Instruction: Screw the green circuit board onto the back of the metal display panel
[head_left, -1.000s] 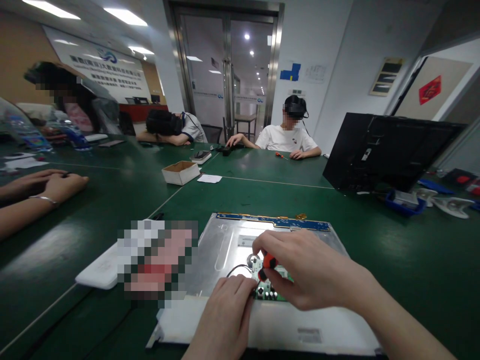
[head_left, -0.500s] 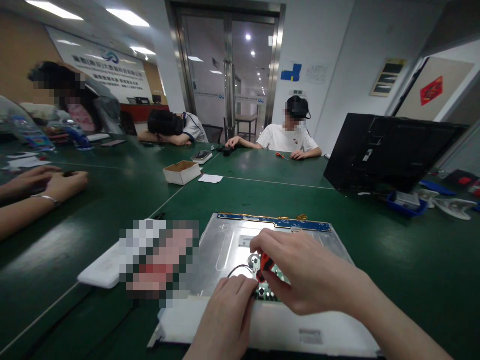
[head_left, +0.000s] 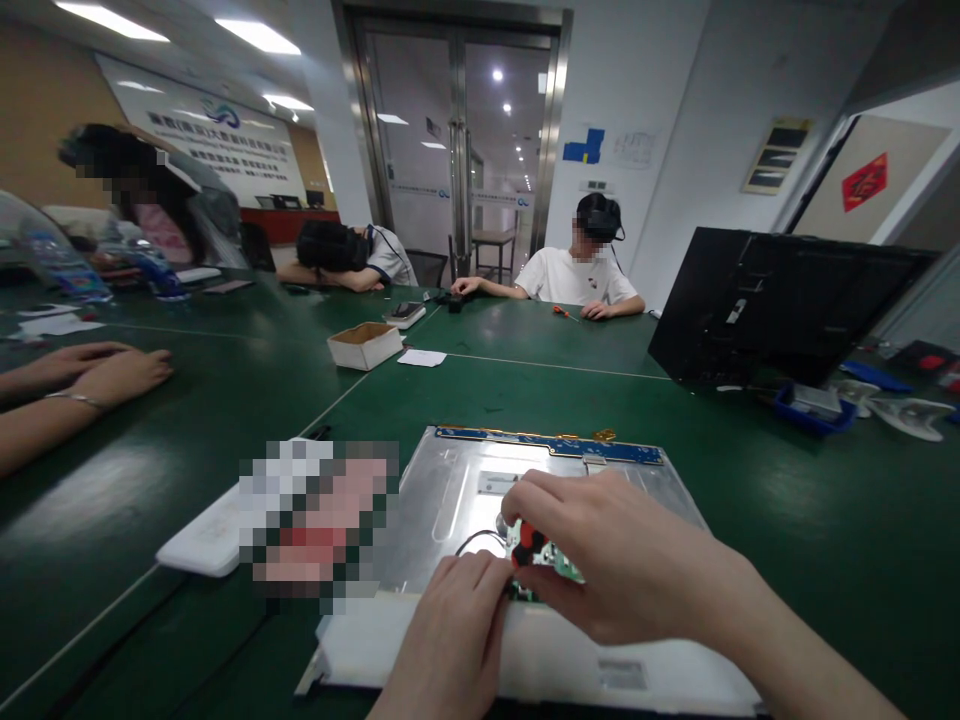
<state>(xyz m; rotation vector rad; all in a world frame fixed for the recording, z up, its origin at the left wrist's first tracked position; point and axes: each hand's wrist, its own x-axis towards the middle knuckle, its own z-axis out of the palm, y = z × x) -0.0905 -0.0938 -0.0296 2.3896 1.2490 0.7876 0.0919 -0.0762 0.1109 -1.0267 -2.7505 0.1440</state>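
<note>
My right hand (head_left: pixel 611 555) is closed on the red-and-black handle of a screwdriver (head_left: pixel 528 543), held over a green circuit board (head_left: pixel 566 563). The board sits on the metal back of a display panel (head_left: pixel 461 490), which lies flat on the table in front of me. Beside the screwdriver's lower end, my left hand (head_left: pixel 457 625) has its fingers pressed together over the board's near left edge. What those fingers pinch, if anything, is hidden, and so is the screwdriver's tip. A thin black cable (head_left: pixel 480 536) curves out from the board.
Left of the panel lie a white device (head_left: pixel 206 535) and a blurred-out pink item (head_left: pixel 330 520). An open box (head_left: pixel 365 347) stands farther back. At right are a black monitor (head_left: pixel 780 305) and a blue tray (head_left: pixel 814 415). Another person's hands (head_left: pixel 124 375) rest at left; a person sits opposite.
My right hand has turned slightly and lowered a little with the screwdriver. My left hand stays nearly still. The other person's hands at left have flattened onto the table.
</note>
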